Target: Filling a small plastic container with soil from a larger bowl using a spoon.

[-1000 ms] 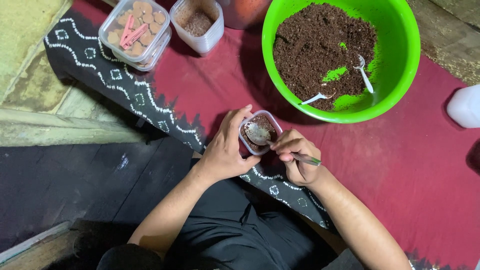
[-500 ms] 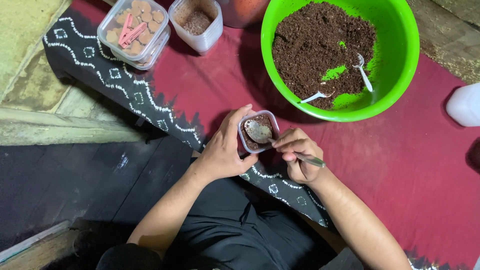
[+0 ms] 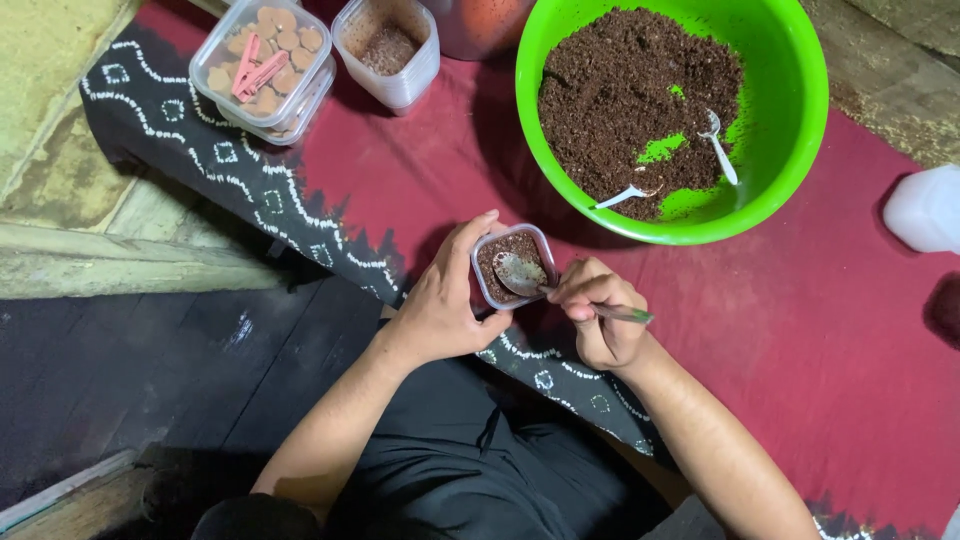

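My left hand [image 3: 445, 300] grips a small clear square container [image 3: 497, 290] filled with dark brown soil. My right hand [image 3: 600, 320] holds a metal spoon [image 3: 525, 274] by its handle, and the spoon's bowl rests on the soil inside the container. Both hands hover over a red cloth [image 3: 780, 330] with a black patterned border. Behind them stands a big green bowl [image 3: 800, 120] partly filled with the same dark soil, with two white plastic spoons [image 3: 720, 145] lying in it.
At the back left stand a clear tub [image 3: 265, 70] of tan round pieces with pink clips and a second clear tub [image 3: 388, 50] of brown grains. A white container [image 3: 925, 208] sits at the right edge. Stone floor and dark boards lie to the left.
The spoon's bowl has stayed on the soil in the small container, shifting only slightly. Both hands hold about the same place.
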